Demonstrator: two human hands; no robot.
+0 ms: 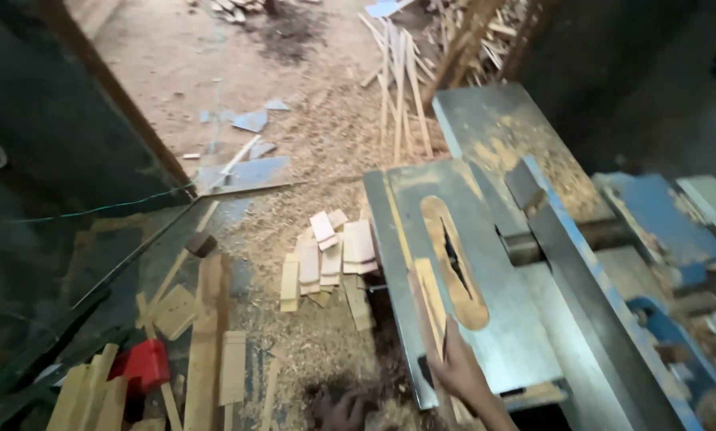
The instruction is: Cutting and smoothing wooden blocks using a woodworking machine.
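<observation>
My right hand rests on the near left corner of a grey table saw top, its fingers closed on a long thin wooden strip. The strip lies along the table's left side, pointing away from me, just left of the saw blade that stands in an oval wooden insert. My left hand hangs lower, off the table's left edge above the sawdust floor. It is dark and blurred, and nothing shows in it.
A tall metal fence runs along the table right of the blade. Short cut wood blocks lie piled on the floor to the left, with planks, a red object and long sticks farther off.
</observation>
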